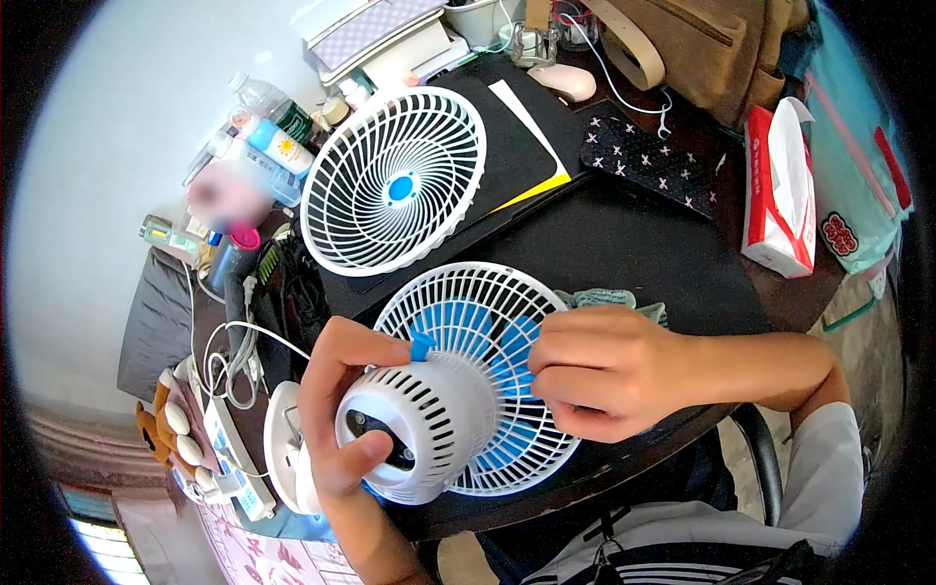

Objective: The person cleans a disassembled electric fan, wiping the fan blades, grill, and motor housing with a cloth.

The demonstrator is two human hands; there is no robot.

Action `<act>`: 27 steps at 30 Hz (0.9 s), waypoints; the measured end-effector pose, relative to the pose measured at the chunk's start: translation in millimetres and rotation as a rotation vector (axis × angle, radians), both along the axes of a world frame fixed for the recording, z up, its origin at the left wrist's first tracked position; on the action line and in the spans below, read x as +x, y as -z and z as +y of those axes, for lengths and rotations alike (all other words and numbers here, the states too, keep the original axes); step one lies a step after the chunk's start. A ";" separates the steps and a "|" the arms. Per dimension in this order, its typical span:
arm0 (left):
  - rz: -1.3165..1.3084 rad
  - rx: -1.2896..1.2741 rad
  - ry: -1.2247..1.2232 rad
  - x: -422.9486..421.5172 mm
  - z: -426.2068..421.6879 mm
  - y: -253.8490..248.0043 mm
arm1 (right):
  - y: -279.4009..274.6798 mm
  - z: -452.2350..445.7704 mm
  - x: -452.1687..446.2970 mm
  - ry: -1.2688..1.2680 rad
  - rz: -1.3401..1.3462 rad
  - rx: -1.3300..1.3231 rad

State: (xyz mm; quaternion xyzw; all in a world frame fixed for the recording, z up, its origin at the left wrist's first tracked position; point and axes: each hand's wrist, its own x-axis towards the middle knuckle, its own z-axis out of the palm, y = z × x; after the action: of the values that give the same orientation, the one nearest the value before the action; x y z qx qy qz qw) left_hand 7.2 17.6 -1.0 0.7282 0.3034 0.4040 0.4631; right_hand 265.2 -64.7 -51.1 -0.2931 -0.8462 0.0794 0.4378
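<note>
A white fan head (414,424) lies with its motor housing towards me and blue blades (507,356) visible through the rear grille (478,283). My left hand (336,405) grips the housing, thumb on its dark back panel and index finger beside a blue knob (421,345). My right hand (609,375) is curled closed over the right rim of the grille; its fingertips are hidden. The white round base (283,448) is left of my left hand. A separate white front grille (336,195) with a blue centre lies further back on the desk.
Bottles (278,146), cables and a power strip (229,458) line the left side. At the back are a pale mouse (564,82), a patterned black item (648,161) and a brown bag (702,49). A red tissue pack (780,195) stands right, beside a light-blue bag (843,146).
</note>
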 end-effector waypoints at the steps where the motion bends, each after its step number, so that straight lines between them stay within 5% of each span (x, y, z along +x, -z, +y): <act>1: 0.001 0.001 0.002 0.3 -0.1 -0.4 | -1.3 0.1 0.9 -0.004 -0.027 0.002; 19: 0.020 0.055 0.032 -5.8 5.0 4.4 | 7.9 0.2 -9.2 0.058 0.042 0.104; 27: 0.044 0.056 0.009 -3.8 2.4 1.1 | -10.0 0.5 4.6 0.035 -0.139 0.006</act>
State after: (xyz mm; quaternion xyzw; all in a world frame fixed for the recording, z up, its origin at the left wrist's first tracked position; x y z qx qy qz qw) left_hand 3.4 20.0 -2.1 0.7509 0.2989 0.3939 0.4377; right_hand 269.7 -64.2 -41.1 -0.3114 -0.8697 0.0485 0.3800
